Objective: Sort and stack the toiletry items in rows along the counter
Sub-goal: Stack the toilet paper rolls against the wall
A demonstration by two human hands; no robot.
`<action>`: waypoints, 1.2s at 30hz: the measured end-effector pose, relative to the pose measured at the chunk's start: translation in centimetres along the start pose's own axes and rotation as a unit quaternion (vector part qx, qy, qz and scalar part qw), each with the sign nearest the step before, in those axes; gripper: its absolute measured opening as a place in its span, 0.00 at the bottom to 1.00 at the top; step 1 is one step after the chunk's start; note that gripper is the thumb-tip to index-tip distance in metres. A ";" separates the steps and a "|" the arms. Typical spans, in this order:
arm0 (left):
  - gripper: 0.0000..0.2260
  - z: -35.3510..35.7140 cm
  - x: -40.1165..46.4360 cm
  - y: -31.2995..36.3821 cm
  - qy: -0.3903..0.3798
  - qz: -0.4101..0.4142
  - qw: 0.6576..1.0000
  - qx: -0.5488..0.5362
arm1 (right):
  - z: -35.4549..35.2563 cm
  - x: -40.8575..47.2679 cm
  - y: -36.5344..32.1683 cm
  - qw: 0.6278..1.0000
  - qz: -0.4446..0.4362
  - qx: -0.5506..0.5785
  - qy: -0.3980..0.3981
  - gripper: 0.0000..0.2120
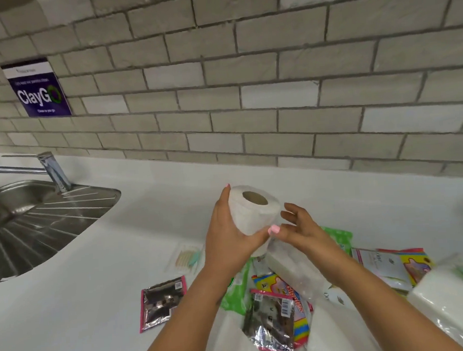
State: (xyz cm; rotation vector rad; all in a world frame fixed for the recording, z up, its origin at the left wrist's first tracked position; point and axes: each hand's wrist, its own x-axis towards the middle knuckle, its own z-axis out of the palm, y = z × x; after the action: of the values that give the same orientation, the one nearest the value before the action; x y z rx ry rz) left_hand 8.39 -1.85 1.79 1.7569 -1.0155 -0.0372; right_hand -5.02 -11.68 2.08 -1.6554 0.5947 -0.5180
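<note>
The left hand's fingers (227,194) curl round the far side of a toilet roll (253,210), thumb pressed on its near side — a firm wrap that holds it in the air above the bench (155,205), core hole tipped toward the camera. The right hand (301,229) sits just beside the roll with its fingers spread and loose, gripping nothing; whether a fingertip touches the paper cannot be told.

Below the wrists lies the unsorted heap: silver sachets with pink borders, one (162,303) off to the left on its own and another (271,326) on the pile, a green spotted pack (234,290), a bright striped packet (285,289), clear-wrapped white packs (449,294), and a pack of small picks (188,256) near the left wrist. A steel sink (36,219) is well off to the left.

To place the roll well, I would set it flat on its end on the bare strip near the wall — upright, so a second roll can stack on it — and let the free hand steady the top until it stands. Start the row at one end, leaving room beside it for the flat packets.
</note>
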 end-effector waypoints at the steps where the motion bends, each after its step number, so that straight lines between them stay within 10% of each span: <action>1: 0.51 1.0 -0.2 0.5 -0.004 0.004 1.000 -0.017 | -0.3 -0.2 -0.1 1.000 -0.001 0.020 -0.013 0.46; 18: 0.40 16.0 -2.3 8.8 -0.269 0.118 0.933 -0.208 | -15.8 -4.9 1.8 0.975 -0.034 0.045 0.217 0.44; 28: 0.36 27.0 1.6 15.3 -0.423 0.025 0.870 -0.252 | -30.1 -8.6 2.4 0.983 -0.048 0.056 0.166 0.36; 36: 0.38 38.3 2.0 20.7 -0.379 0.011 0.878 -0.292 | -40.1 -10.1 3.3 0.972 -0.009 0.026 0.232 0.39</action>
State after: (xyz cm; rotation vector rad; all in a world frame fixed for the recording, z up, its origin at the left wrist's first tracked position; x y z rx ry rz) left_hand -20.99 -34.03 2.06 1.1531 -1.3852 -0.9865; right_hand -38.51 -35.94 5.13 -1.4958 0.8983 -0.9383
